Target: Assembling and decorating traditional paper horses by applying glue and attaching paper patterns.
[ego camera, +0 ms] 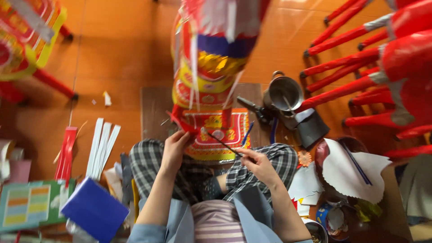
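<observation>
Sitting over the work, you kept white paper strips [102, 146] and a blue sheet [94, 209] on the floor within reach. Your left hand [174, 148] pinched the patterned paper model's [211, 130] red lower edge to steady it, while your right hand [258, 165] closed on a thin dark stick [220, 141], its tip at that edge. A metal pot [284, 92] stood beyond.

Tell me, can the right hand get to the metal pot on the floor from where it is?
Probably yes. The right hand holds a thin stick, and the metal pot sits ahead on its right with only small tools between. The hand is occupied, though.
</observation>
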